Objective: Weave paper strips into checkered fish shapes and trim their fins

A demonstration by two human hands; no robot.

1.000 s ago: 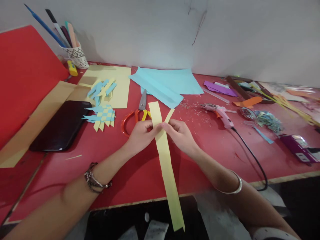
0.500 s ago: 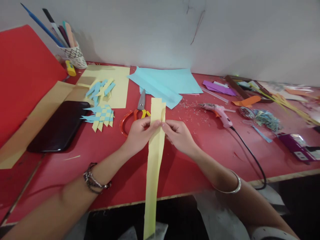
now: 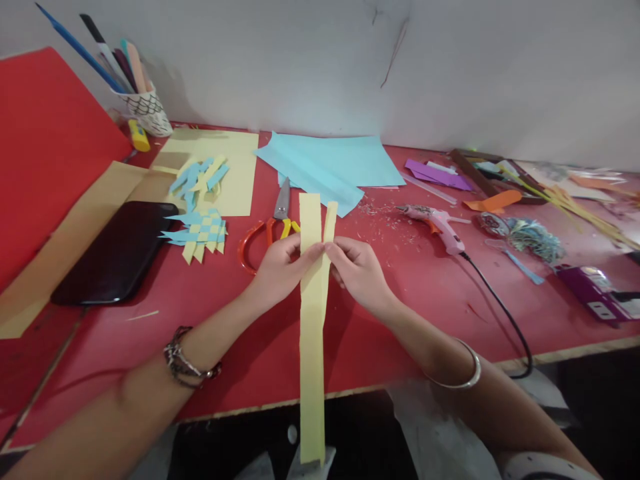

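Observation:
A long yellow paper strip (image 3: 312, 333) hangs upright between my hands, its lower end past the table's front edge. My left hand (image 3: 285, 267) pinches its wide left part between thumb and fingers. With thumb and fingers closed, my right hand (image 3: 357, 270) grips the narrow right part of the strip. Above my thumbs the paper is parted into a wide and a narrow piece; below them it is still joined. Scissors (image 3: 283, 207) with red and yellow handles lie behind my left hand, which hides part of them.
Woven blue and yellow paper (image 3: 205, 230) lies beside a black phone-like slab (image 3: 117, 253) at left. Blue sheets (image 3: 340, 163) rest against the wall. A pink glue gun (image 3: 440, 227) with a black cable lies at right, near a purple box (image 3: 593, 293).
The split at the strip's top has widened and lengthened, the narrow piece moving right, away from the wide one. The strip's lower end has swung right.

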